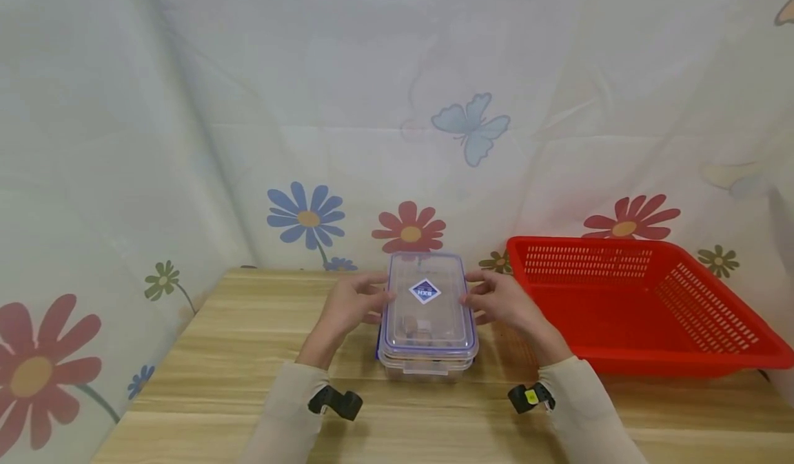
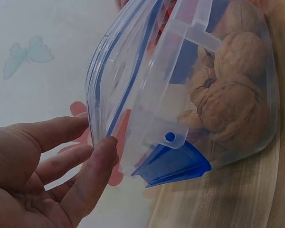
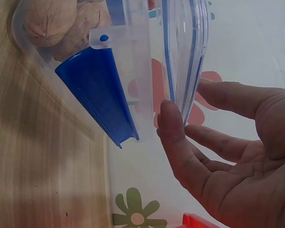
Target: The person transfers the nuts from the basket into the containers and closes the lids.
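Note:
A clear plastic lid (image 1: 426,312) with a blue seal and a diamond-shaped label is held a little above a clear food container (image 1: 424,374). Walnuts (image 2: 232,107) lie inside the container, which stands on the table. My left hand (image 1: 350,303) pinches the lid's left edge between thumb and fingers. On the opposite edge my right hand (image 1: 504,303) pinches the lid the same way. Blue side latches (image 2: 173,164) hang unfastened on the container's walls; the right wrist view shows another blue latch (image 3: 97,95). A gap shows between lid and rim in both wrist views.
A red plastic basket (image 1: 620,364) with slotted walls stands right of the container, near my right forearm. The wooden table (image 1: 248,354) extends to the left and front. Behind it hangs a pale curtain (image 1: 347,105) printed with flowers and butterflies.

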The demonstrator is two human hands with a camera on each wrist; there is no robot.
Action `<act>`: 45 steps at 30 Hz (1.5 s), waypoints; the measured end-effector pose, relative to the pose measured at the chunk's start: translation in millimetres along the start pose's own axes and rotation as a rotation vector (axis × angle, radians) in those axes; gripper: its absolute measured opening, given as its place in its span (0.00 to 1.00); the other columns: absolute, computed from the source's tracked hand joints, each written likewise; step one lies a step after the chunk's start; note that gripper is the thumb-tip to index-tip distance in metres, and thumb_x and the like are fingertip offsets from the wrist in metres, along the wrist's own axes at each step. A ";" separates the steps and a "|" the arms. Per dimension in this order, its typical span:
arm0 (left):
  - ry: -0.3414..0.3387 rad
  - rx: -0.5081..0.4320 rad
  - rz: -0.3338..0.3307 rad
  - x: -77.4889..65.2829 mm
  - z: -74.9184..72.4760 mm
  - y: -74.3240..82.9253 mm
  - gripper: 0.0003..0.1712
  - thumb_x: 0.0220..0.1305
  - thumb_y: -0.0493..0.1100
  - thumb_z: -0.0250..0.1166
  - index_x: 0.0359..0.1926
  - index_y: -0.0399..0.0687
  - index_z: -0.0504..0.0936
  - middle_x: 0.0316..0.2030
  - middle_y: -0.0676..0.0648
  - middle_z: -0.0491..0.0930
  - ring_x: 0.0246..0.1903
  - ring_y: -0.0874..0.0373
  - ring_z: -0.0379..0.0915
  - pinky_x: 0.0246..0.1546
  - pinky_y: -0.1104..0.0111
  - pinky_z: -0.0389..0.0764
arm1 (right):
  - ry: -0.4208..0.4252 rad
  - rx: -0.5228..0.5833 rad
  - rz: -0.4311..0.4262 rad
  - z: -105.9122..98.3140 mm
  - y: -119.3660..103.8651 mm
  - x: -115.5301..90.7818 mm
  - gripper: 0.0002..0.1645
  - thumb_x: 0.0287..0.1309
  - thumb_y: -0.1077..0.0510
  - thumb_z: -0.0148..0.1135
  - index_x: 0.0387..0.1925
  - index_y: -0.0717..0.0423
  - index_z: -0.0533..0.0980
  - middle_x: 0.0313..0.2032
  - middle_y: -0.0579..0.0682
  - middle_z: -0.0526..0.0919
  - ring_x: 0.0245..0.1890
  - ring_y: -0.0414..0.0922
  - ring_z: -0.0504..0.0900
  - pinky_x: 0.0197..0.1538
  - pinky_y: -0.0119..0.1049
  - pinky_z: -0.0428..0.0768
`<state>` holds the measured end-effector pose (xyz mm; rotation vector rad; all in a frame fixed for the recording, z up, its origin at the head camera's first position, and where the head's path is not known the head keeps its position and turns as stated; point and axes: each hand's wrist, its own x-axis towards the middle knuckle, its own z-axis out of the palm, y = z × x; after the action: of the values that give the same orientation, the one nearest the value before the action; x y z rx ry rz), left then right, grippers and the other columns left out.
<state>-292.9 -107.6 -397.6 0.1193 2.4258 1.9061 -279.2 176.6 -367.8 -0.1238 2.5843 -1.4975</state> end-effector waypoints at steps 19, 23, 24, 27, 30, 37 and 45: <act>0.012 0.077 -0.009 -6.9 0.5 5.1 0.24 0.69 0.38 0.74 0.64 0.38 0.84 0.45 0.38 0.88 0.37 0.48 0.89 0.34 0.59 0.92 | -0.023 -0.015 0.034 7.1 1.2 -0.7 0.35 0.68 0.61 0.72 0.73 0.63 0.71 0.50 0.62 0.84 0.40 0.52 0.88 0.42 0.47 0.92; 0.016 0.085 -0.022 -8.3 0.6 6.3 0.24 0.69 0.38 0.74 0.64 0.38 0.84 0.44 0.38 0.88 0.37 0.48 0.89 0.34 0.59 0.92 | -0.018 -0.026 0.035 8.0 0.4 -1.7 0.35 0.67 0.61 0.72 0.72 0.62 0.72 0.50 0.61 0.85 0.40 0.53 0.88 0.42 0.47 0.92; 0.017 0.087 -0.025 -8.4 0.7 6.4 0.24 0.69 0.38 0.74 0.64 0.38 0.84 0.44 0.38 0.88 0.37 0.48 0.89 0.34 0.60 0.92 | -0.017 -0.030 0.036 8.1 0.1 -2.0 0.35 0.67 0.61 0.72 0.72 0.62 0.72 0.49 0.60 0.85 0.40 0.53 0.88 0.42 0.47 0.92; 0.018 0.091 -0.033 -8.3 0.7 6.0 0.24 0.69 0.38 0.74 0.63 0.38 0.84 0.44 0.39 0.88 0.37 0.48 0.89 0.35 0.60 0.92 | -0.019 -0.035 0.037 8.1 -0.4 -2.6 0.34 0.67 0.61 0.73 0.71 0.62 0.73 0.49 0.60 0.85 0.40 0.53 0.88 0.41 0.47 0.92; 0.018 0.095 -0.037 -8.0 0.7 5.0 0.23 0.68 0.37 0.75 0.63 0.38 0.85 0.43 0.39 0.88 0.36 0.48 0.89 0.34 0.60 0.92 | -0.020 -0.040 0.041 8.2 -0.8 -3.4 0.34 0.67 0.61 0.73 0.70 0.62 0.73 0.49 0.60 0.85 0.40 0.52 0.88 0.41 0.47 0.92; 0.011 0.097 -0.040 -8.3 -0.1 2.0 0.23 0.68 0.36 0.75 0.62 0.37 0.85 0.43 0.38 0.89 0.35 0.48 0.89 0.34 0.59 0.92 | -0.017 -0.058 0.037 9.4 -1.8 -4.0 0.34 0.66 0.60 0.74 0.69 0.63 0.74 0.48 0.59 0.84 0.39 0.52 0.88 0.41 0.47 0.92; -0.012 0.083 -0.042 -7.4 -0.7 -2.1 0.23 0.68 0.36 0.74 0.63 0.37 0.85 0.44 0.38 0.88 0.35 0.49 0.89 0.33 0.60 0.92 | -0.035 -0.068 0.034 9.7 -2.2 -3.3 0.33 0.65 0.60 0.75 0.67 0.65 0.75 0.47 0.59 0.85 0.37 0.51 0.88 0.40 0.47 0.92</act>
<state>-285.6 -109.5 -399.5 0.0823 2.4789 1.7832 -274.3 167.8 -370.4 -0.1119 2.5971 -1.3841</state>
